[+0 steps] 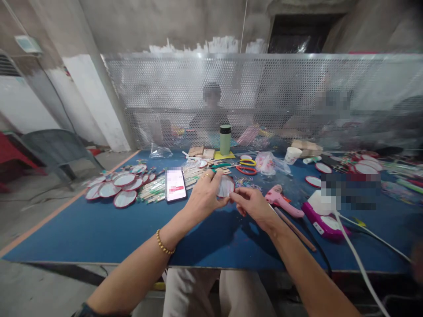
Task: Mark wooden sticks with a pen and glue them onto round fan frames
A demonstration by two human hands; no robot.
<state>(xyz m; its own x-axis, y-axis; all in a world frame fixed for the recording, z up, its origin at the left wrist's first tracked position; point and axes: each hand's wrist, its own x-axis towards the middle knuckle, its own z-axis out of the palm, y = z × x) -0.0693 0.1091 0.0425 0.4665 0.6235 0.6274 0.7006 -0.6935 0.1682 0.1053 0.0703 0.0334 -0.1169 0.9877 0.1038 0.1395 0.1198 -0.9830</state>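
Held over the middle of the blue table (109, 235), face toward the wearer: a round disc (225, 186) with a dark red rim. Clamped along its left and lower edge by the left hand (205, 193), fingers above and thumb below. Pinched at the lower right edge by the fingertips of the right hand (250, 204). Tight just past the hands: on the left, a lit phone (176, 186) on wrapped sticks (153, 190); on the right, a pink glue gun (284, 203), then a purple box (325, 222) with white cables. Near behind, green-handled pliers (218, 167), scissors (246, 170) and a bag (266, 163) of small coloured pieces. Farther back, a green bottle (225, 141) and a paper cup (292, 155), close to the perforated screen (172, 83). Toward the left edge, a pile of similar discs (121, 180), overlapping. Widest open room between phone, pile and front edge; narrower on the right, cut by a brown stick (297, 232).
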